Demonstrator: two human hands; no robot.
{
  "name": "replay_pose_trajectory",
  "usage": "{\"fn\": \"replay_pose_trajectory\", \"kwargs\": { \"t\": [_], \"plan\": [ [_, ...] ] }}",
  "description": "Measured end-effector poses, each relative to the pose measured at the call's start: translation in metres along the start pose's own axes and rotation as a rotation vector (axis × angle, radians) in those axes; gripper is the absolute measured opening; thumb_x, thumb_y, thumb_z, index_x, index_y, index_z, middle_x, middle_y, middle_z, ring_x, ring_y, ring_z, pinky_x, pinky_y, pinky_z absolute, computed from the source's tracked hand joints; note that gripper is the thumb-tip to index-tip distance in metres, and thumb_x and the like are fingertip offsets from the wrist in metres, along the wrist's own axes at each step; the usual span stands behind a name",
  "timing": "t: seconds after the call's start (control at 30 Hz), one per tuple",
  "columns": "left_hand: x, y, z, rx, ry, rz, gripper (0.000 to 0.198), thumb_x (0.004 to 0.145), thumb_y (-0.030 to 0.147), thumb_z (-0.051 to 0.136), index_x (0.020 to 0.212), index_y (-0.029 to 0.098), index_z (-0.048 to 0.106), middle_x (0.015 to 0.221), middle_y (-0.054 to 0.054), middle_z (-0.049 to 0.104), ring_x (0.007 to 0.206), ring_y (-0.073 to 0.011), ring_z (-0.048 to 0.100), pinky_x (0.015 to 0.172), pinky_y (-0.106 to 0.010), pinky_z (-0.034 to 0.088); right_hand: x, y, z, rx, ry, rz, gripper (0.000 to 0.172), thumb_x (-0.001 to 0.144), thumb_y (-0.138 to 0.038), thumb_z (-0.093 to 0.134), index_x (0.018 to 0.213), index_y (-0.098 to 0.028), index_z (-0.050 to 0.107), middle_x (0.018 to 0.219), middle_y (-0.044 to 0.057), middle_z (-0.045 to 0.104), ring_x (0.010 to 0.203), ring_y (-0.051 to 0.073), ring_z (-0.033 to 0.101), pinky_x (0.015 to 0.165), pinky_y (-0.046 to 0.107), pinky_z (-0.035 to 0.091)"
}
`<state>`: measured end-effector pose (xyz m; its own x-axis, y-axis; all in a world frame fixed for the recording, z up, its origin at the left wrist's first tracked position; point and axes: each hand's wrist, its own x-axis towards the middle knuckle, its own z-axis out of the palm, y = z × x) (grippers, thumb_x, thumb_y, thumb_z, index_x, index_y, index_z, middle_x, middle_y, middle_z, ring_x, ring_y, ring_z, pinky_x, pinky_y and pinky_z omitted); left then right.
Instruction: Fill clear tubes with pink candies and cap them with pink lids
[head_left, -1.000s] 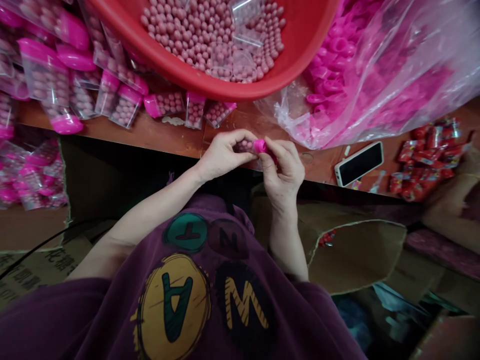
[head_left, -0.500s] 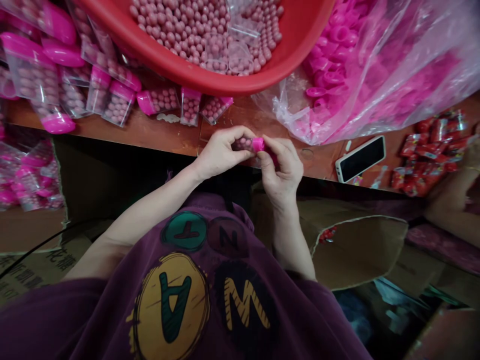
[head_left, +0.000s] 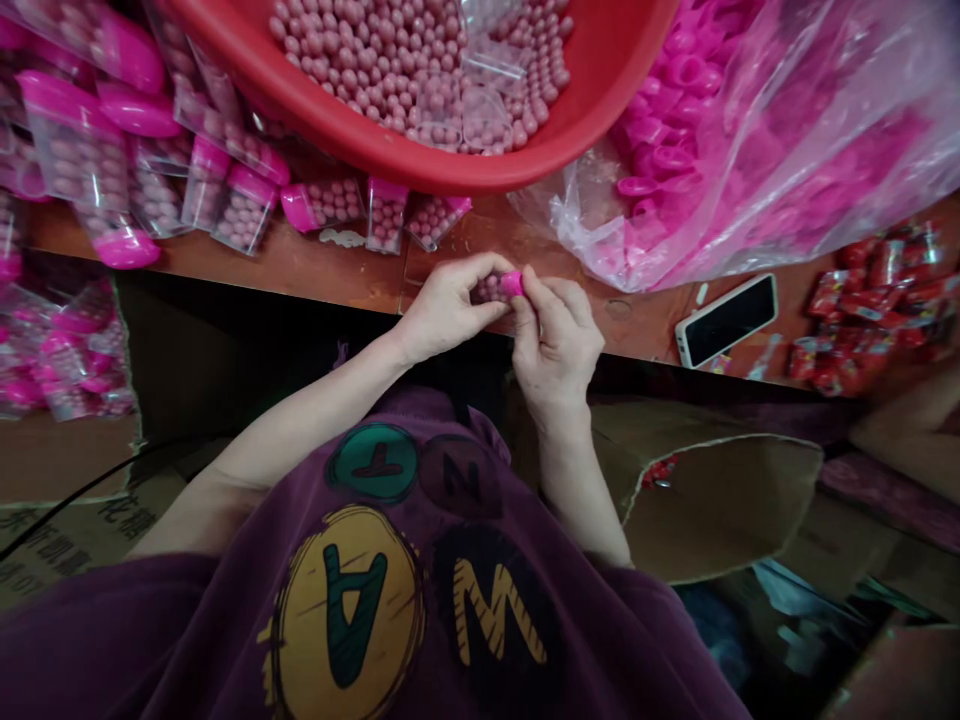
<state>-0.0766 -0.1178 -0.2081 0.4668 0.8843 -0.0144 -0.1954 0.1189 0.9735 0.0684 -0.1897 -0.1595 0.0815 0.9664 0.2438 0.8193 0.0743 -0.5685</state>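
Grips a small clear pouch of pink beads (head_left: 489, 291) in the left hand (head_left: 442, 310), fingers curled round it. Pinches the bright pink cap (head_left: 513, 284) at the pouch's right end with the right hand (head_left: 559, 345), thumb and forefinger pressed on it, other fingers folded. Holds both hands close together, touching, just above the near edge of the brown table (head_left: 300, 265), about mid-scene. Faces, farther back, a red basin (head_left: 600, 120) heaped with loose pink beads (head_left: 352, 60) and a few empty clear pouches. Shows at far left a pile of filled, capped pouches (head_left: 225, 195) lying across the table, some tucked under the basin's rim. Shows at far right a clear plastic bag (head_left: 787, 140) full of loose pink caps. Shows nearer, just beside the bag, a phone (head_left: 726, 320) lying face up with a dark screen, and farther right a heap of red wrapped sweets (head_left: 870, 310), their print too small to read. Wears a purple shirt (head_left: 225, 640) with round badges reading, upside down from here, A, W, T and N. Reveals cardboard boxes (head_left: 712, 510) below the table, dark characters printed on the one at near left, too blurred to read.
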Motion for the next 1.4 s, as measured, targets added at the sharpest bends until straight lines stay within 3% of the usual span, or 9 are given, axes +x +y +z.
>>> {"fn": "replay_pose_trajectory", "kwargs": {
  "t": [0.23,0.43,0.6,0.77,1.0,1.17,1.27,1.4],
  "plan": [
    [0.007,-0.003,-0.004,-0.128,0.009,-0.087,0.026,0.078,0.021,0.088,0.095,0.017,0.069,0.084,0.002,0.068,0.077,-0.0102,0.063,0.079,-0.028,0.055,0.005,0.002,0.020,0.103,0.079,-0.005,0.038,0.112,-0.041,0.046,0.137,-0.028,0.071,0.116,0.007,0.072,0.110,0.020,0.071,0.101,0.044,0.062],
    [0.011,0.004,-0.013,-0.246,-0.049,-0.157,0.030,0.077,0.019,0.089,0.101,0.017,0.072,0.099,-0.001,0.077,0.092,-0.0122,0.072,0.092,-0.028,0.059,0.011,0.000,0.023,0.153,0.100,0.013,0.036,0.110,-0.041,0.049,0.133,-0.028,0.074,0.111,0.006,0.072,0.106,0.019,0.071,0.098,0.043,0.063],
    [0.010,-0.002,-0.010,-0.220,0.014,-0.130,0.032,0.079,0.024,0.090,0.105,0.017,0.072,0.102,-0.002,0.079,0.098,-0.0149,0.075,0.096,-0.031,0.060,0.014,-0.005,0.032,0.243,0.195,0.160,0.040,0.112,-0.040,0.045,0.133,-0.025,0.075,0.112,0.007,0.074,0.105,0.018,0.073,0.097,0.039,0.063],
    [0.011,-0.009,-0.010,-0.264,0.021,-0.110,0.035,0.083,0.026,0.087,0.113,0.017,0.071,0.106,-0.004,0.079,0.104,-0.0158,0.075,0.102,-0.032,0.060,0.020,-0.007,0.034,0.222,0.194,0.103,0.037,0.111,-0.042,0.050,0.132,-0.025,0.076,0.117,0.007,0.074,0.114,0.019,0.072,0.106,0.042,0.060],
    [0.010,-0.007,-0.012,-0.384,0.040,-0.192,0.033,0.082,0.025,0.087,0.110,0.018,0.071,0.100,-0.001,0.077,0.090,-0.0106,0.071,0.091,-0.025,0.061,0.018,-0.005,0.030,0.042,0.158,-0.045,0.041,0.114,-0.038,0.042,0.140,-0.024,0.071,0.123,0.010,0.073,0.116,0.022,0.071,0.106,0.045,0.061],
    [0.011,-0.008,-0.011,-0.296,0.064,-0.152,0.029,0.084,0.025,0.085,0.107,0.017,0.071,0.098,-0.001,0.076,0.091,-0.0121,0.071,0.089,-0.027,0.060,0.015,-0.003,0.029,-0.048,0.084,-0.072,0.047,0.114,-0.038,0.036,0.151,-0.024,0.062,0.135,0.013,0.070,0.128,0.027,0.068,0.113,0.051,0.058],
    [0.012,-0.008,-0.009,-0.222,0.075,-0.129,0.024,0.086,0.021,0.081,0.107,0.017,0.071,0.093,0.000,0.075,0.086,-0.0114,0.070,0.086,-0.026,0.060,0.016,0.004,0.024,0.011,0.096,-0.111,0.044,0.113,-0.035,0.040,0.149,-0.026,0.065,0.130,0.012,0.072,0.121,0.024,0.071,0.107,0.046,0.062],
    [0.013,-0.007,-0.009,-0.200,0.007,-0.149,0.027,0.084,0.019,0.080,0.109,0.017,0.070,0.094,-0.001,0.074,0.085,-0.0116,0.070,0.086,-0.027,0.061,0.017,0.011,0.014,0.147,0.088,-0.095,0.037,0.112,-0.037,0.048,0.140,-0.029,0.071,0.122,0.008,0.075,0.115,0.021,0.073,0.103,0.044,0.063]
  ]
}}
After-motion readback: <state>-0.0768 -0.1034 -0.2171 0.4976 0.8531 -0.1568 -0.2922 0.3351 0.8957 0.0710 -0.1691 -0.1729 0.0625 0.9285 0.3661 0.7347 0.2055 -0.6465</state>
